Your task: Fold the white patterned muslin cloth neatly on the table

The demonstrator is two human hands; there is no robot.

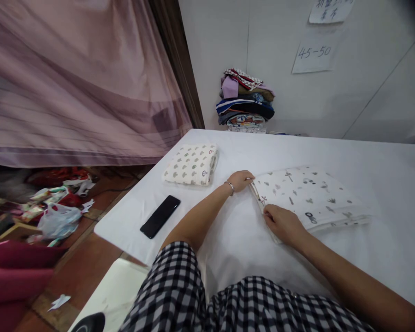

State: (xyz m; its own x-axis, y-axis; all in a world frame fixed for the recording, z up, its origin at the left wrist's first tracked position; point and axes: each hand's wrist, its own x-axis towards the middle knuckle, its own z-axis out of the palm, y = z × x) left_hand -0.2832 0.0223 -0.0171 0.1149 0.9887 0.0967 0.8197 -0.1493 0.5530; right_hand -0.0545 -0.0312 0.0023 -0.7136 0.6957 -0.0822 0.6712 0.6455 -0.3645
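Note:
A folded white cloth (304,189) with small printed plants and animal-like figures lies on the white-covered table. At its far left corner, my left hand (241,180) pinches the edge, a bracelet on the wrist. My right hand (284,223) is closed on the near part of the same left edge, fingers bent over the fabric. Left of my hands lies a second folded cloth (191,164), cream with grey mushroom-like prints; neither hand touches it.
A black phone (160,216) rests near the left edge of the table (238,249). Behind the table, folded fabrics (245,103) are stacked against the wall. A pink curtain (90,83) hangs at left, above plastic bags (59,221) on the floor. A pale surface (114,290) stands below the table's near left edge.

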